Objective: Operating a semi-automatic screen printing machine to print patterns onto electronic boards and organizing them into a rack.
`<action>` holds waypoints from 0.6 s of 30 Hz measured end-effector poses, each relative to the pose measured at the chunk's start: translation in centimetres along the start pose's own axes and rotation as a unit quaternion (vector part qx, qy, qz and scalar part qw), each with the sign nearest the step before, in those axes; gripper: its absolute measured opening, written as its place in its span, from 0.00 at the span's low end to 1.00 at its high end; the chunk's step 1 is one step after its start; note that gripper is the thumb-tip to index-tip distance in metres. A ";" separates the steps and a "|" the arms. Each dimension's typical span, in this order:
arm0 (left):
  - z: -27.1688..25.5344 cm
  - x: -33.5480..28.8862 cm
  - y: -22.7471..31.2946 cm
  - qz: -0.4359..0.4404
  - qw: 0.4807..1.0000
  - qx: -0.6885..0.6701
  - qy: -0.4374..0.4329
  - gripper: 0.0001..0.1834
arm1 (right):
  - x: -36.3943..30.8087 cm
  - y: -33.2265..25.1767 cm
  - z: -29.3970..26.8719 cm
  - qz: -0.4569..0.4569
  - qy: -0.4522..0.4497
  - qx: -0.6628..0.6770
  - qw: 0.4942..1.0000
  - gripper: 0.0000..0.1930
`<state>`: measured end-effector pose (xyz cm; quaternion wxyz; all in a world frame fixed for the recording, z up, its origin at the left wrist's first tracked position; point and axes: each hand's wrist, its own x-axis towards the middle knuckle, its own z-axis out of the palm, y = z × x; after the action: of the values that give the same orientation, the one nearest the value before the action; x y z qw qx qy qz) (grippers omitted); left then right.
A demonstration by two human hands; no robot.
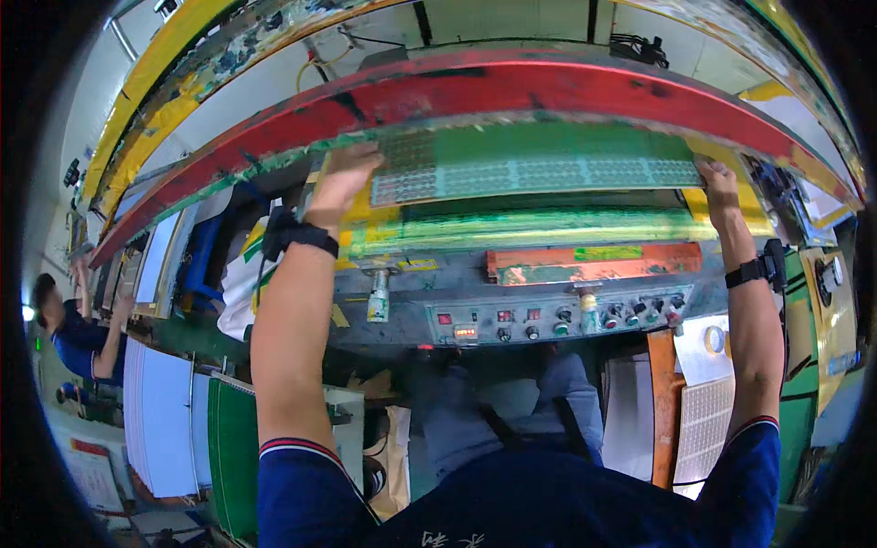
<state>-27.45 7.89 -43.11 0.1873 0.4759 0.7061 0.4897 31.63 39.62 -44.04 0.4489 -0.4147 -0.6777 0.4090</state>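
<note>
One red beam (512, 91), paint-flecked, is arching across the whole upper view, its lower edge running just above and beyond the work. One table (512, 226), yellow with green smears, is stretching beneath it from side to side. One thin patterned panel (548, 175), green along its far part and paler with rows of small marks along its near part, is lying ahead of the person between the two hands, its long axis running left to right, roughly parallel to the beam; whether it is touching the table, the view is not telling. One control panel (539, 321), grey, is facing the person below the table's near edge. One orange-red bar (598, 263), paint-stained, is resting above the controls, right of centre. Two hands: the left hand (349, 173), somewhat blurred, is grasping the patterned panel at its left end, and the right hand (720, 178), fingers curled, is grasping it at its right end; both are meeting it, so neither is standing nearer. Two black wrist straps (756, 272) are encircling the wrists. Several small knobs (533, 332) are lining the control panel.
</note>
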 end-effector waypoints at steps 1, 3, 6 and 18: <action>0.1 0.5 -1.2 -0.006 1.000 0.005 0.006 0.25 | 0.4 0.6 0.7 0.004 0.019 -0.009 1.000 0.09; -0.3 0.7 -4.6 -0.059 0.992 0.115 -0.014 0.26 | 0.4 1.2 3.3 0.009 0.026 -0.010 1.000 0.10; 2.1 0.7 -4.1 -0.086 0.977 0.196 -0.018 0.26 | -0.3 3.4 3.3 -0.098 0.068 -0.035 0.992 0.10; 1.6 -0.3 -4.8 0.227 0.965 0.064 -0.116 0.22 | 4.5 14.9 0.5 -0.066 0.068 -0.006 0.996 0.07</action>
<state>-28.51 8.14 -48.03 0.1212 0.6886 0.5824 0.4146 32.89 48.53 -56.82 0.5169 -0.3990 -0.6741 0.3452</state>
